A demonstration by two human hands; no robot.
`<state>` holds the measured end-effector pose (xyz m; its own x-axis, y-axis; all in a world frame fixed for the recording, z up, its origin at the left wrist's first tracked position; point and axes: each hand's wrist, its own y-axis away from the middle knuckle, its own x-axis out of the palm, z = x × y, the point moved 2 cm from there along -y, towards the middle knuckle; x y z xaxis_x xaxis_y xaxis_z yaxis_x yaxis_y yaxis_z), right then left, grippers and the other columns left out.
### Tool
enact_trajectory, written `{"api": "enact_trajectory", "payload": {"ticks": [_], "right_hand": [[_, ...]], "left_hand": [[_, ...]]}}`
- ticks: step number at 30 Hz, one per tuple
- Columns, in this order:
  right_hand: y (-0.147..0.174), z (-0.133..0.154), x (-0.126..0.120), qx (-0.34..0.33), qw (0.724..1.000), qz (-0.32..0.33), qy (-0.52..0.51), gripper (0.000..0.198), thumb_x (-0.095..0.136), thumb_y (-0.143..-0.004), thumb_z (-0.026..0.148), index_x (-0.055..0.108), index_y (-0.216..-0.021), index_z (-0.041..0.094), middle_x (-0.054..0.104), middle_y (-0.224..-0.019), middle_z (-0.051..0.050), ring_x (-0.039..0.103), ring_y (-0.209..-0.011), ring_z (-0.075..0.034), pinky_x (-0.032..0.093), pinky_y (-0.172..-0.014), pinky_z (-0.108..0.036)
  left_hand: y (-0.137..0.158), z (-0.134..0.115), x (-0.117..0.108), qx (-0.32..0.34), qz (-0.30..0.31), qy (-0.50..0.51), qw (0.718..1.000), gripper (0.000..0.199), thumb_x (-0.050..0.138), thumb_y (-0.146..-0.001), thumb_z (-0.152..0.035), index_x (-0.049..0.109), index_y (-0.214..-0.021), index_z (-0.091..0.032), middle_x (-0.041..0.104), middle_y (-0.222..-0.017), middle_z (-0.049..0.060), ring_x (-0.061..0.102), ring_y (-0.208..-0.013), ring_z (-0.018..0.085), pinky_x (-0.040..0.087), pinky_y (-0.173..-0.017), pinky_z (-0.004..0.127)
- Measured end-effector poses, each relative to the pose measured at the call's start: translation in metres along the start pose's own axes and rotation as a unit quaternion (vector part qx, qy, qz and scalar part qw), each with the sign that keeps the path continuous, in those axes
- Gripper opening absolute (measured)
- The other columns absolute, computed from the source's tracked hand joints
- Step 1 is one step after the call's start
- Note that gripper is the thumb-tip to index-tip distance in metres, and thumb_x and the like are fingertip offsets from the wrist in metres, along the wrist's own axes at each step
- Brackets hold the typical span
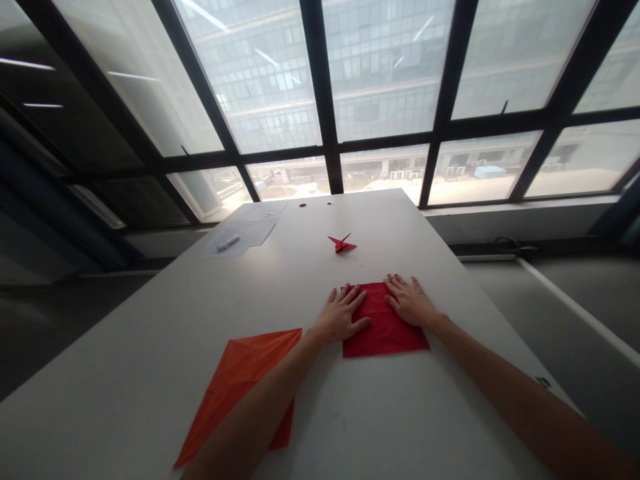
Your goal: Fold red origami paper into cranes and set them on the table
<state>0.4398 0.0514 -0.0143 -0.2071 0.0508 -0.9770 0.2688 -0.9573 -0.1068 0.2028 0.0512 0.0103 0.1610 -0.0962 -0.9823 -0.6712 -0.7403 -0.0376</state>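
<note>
A square sheet of red paper (385,333) with creases lies flat on the white table (370,413). My left hand (343,315) rests on its left side, fingers spread. On its upper right part my right hand (411,302) lies flat, fingers stretched out. Beyond both hands stands a small folded red paper crane (343,245). Creased orange paper (240,363) lies to the left, partly covered by my left forearm, with a red part showing beneath the arm near its lower right corner.
White sheets of paper (255,233) lie at the table's far left, with a white marker-like stick (229,243) on them. Two small round spots, one a dark hole (303,205), sit near the far edge. Tall windows rise behind the table.
</note>
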Motion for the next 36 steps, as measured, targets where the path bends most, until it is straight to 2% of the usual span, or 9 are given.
{"api": "enact_trajectory", "payload": {"ticks": [5,7,9,12,16,21,28,33,36], "right_hand": [[-0.002,-0.018,-0.011,0.07,0.995,-0.073,-0.006,0.054,0.025,-0.101,0.033,0.037,-0.149,0.011,0.032,-0.157,-0.014,0.026,-0.147,-0.028,0.013,-0.117,-0.061],[-0.003,-0.014,-0.019,0.047,0.993,-0.107,-0.034,0.053,0.026,-0.101,0.031,0.039,-0.148,0.012,0.032,-0.157,-0.013,0.025,-0.147,-0.026,0.017,-0.118,-0.056],[-0.003,-0.005,-0.025,-0.005,0.99,-0.119,-0.072,0.051,0.029,-0.1,0.029,0.042,-0.147,0.014,0.034,-0.156,-0.011,0.026,-0.147,-0.023,0.02,-0.119,-0.05],[0.003,0.012,-0.026,-0.083,0.986,-0.089,-0.112,0.049,0.033,-0.099,0.027,0.045,-0.146,0.018,0.038,-0.155,-0.009,0.029,-0.146,-0.021,0.023,-0.119,-0.046],[0.014,0.022,-0.02,-0.138,0.983,-0.027,-0.117,0.054,0.044,-0.097,0.037,0.039,-0.149,0.021,0.037,-0.155,-0.008,0.028,-0.146,-0.024,0.022,-0.119,-0.047],[0.019,0.01,-0.02,-0.163,0.98,0.017,-0.117,0.073,0.052,-0.092,0.053,0.027,-0.154,0.022,0.029,-0.158,-0.008,0.025,-0.147,-0.027,0.018,-0.121,-0.046],[0.016,0.002,-0.02,-0.16,0.978,0.013,-0.134,0.08,0.056,-0.089,0.058,0.028,-0.154,0.021,0.027,-0.159,-0.008,0.026,-0.147,-0.027,0.018,-0.122,-0.045],[0.014,0.001,-0.02,-0.134,0.979,-0.014,-0.152,0.065,0.058,-0.09,0.051,0.044,-0.147,0.024,0.043,-0.151,-0.008,0.036,-0.142,-0.028,0.024,-0.12,-0.048],[0.014,0.0,-0.022,-0.133,0.978,-0.031,-0.159,0.05,0.06,-0.09,0.043,0.057,-0.137,0.026,0.052,-0.145,-0.006,0.043,-0.138,-0.027,0.027,-0.118,-0.047]], "left_hand": [[0.0,0.0,-0.002,0.0,-0.014,0.012,1.0,0.078,0.038,-0.09,-0.071,0.021,-0.154,-0.032,0.02,-0.161,0.006,0.013,-0.149,0.033,0.01,-0.12,0.057],[0.0,0.0,-0.004,0.005,-0.035,0.016,0.999,0.077,0.04,-0.09,-0.069,0.023,-0.154,-0.03,0.017,-0.162,0.006,0.012,-0.15,0.032,0.008,-0.12,0.056],[0.001,-0.001,-0.007,0.015,-0.062,0.021,0.998,0.074,0.042,-0.092,-0.065,0.024,-0.154,-0.029,0.016,-0.162,0.007,0.012,-0.15,0.029,0.007,-0.121,0.054],[0.002,-0.003,-0.01,0.04,-0.074,0.033,0.996,0.07,0.044,-0.094,-0.058,0.023,-0.154,-0.028,0.023,-0.16,0.006,0.014,-0.15,0.024,0.007,-0.123,0.049],[0.003,-0.003,-0.008,0.05,-0.026,0.034,0.998,0.076,0.044,-0.092,-0.064,0.02,-0.155,-0.029,0.022,-0.161,0.005,0.011,-0.15,0.027,0.007,-0.122,0.051],[0.002,-0.001,-0.004,0.027,0.007,0.022,0.999,0.084,0.039,-0.088,-0.073,0.016,-0.156,-0.03,0.013,-0.162,0.005,0.004,-0.15,0.032,0.005,-0.12,0.056],[0.0,0.008,-0.003,0.011,-0.002,0.035,0.999,0.096,0.049,-0.082,-0.076,0.018,-0.156,-0.023,0.018,-0.161,0.009,0.015,-0.15,0.028,0.011,-0.122,0.047],[-0.001,0.013,-0.009,-0.008,-0.049,0.075,0.996,0.072,0.058,-0.087,-0.059,0.037,-0.149,-0.028,0.038,-0.154,0.005,0.033,-0.144,0.024,0.021,-0.121,0.043],[-0.002,0.015,-0.009,-0.005,-0.062,0.088,0.994,0.058,0.06,-0.089,-0.052,0.049,-0.142,-0.03,0.044,-0.15,0.004,0.038,-0.141,0.025,0.024,-0.119,0.044]]}}
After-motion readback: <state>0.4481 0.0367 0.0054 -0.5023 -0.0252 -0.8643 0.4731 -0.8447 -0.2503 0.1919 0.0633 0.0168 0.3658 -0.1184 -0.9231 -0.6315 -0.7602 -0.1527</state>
